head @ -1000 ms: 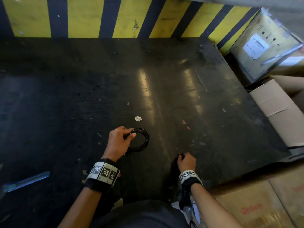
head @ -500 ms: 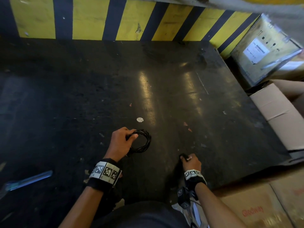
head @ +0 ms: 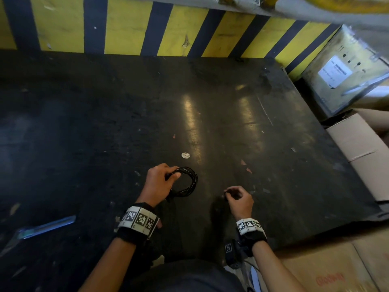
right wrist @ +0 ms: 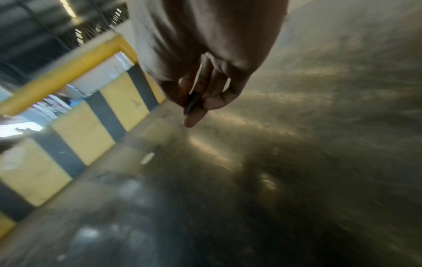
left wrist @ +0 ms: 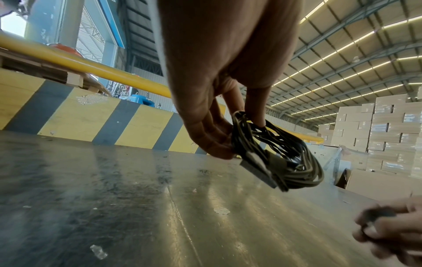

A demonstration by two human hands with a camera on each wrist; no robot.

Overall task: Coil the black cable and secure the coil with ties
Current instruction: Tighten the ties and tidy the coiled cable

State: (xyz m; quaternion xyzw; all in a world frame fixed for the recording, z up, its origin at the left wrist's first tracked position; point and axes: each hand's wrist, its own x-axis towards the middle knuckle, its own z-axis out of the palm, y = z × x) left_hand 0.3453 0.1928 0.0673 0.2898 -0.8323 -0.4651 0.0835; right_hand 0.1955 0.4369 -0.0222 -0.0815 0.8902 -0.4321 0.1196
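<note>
So the black cable (head: 186, 182) is already wound into a small round coil, and the left hand (head: 156, 183) has its grip curled around the coil's left side, thumb and fingers pinching the bundled loops, holding it just above the dark surface (head: 231, 114). In the left wrist view the coil (left wrist: 280, 155) hangs off the fingertips (left wrist: 219, 144) with a flat connector end poking out the bottom. The right hand (head: 240, 200) is off to the right of the coil and a bit nearer the body, well apart from it, with its grip pressed together on a small dark piece (right wrist: 191, 103). Probably a tie, but it's too blurry and tiny to say for sure. What matters next, I reckon: the coil lies up and to the left of the right hand, with its open ring facing up, so the right hand has to travel across and thread the tie around the free right side of the loop, opposite the left hand.
</note>
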